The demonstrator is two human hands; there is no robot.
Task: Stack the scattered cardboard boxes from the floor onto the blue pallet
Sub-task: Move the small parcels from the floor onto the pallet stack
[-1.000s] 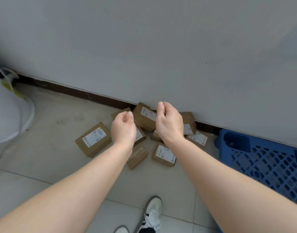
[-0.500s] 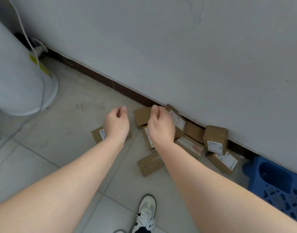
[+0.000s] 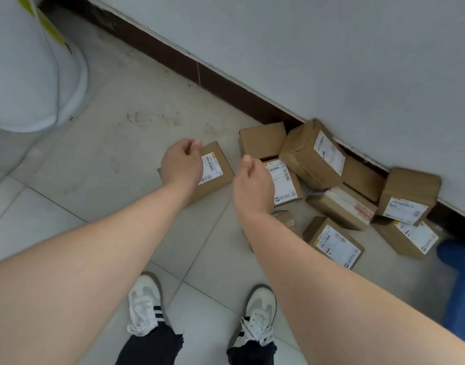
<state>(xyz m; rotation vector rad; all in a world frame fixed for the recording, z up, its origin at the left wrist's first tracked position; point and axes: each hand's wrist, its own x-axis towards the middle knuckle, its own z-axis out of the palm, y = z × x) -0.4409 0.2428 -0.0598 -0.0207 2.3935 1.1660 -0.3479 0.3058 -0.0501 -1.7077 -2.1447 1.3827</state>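
Ten or so cardboard boxes [image 3: 314,156] lie on the tiled floor against the wall, none yet on the blue pallet [image 3: 460,291], of which only a corner shows at the far right edge. In the last half-second the person has bent lower: both shoes [image 3: 145,304] have come into view, the pallet has slid almost out of sight, and the hands have dropped toward the left end of the pile. The stacking, by the look of it, has not begun, and the first pick is about to be made. The left hand [image 3: 182,167] hangs over the near-left corner of the lone box [image 3: 218,172] that sits apart from the heap; whether it touches the cardboard cannot be told. The right hand [image 3: 252,187] hovers at that box's right side, in front of a labelled box [image 3: 285,184]. Both arms reach forward and down, backs of the hands up, fingers loosely curled and holding nothing.
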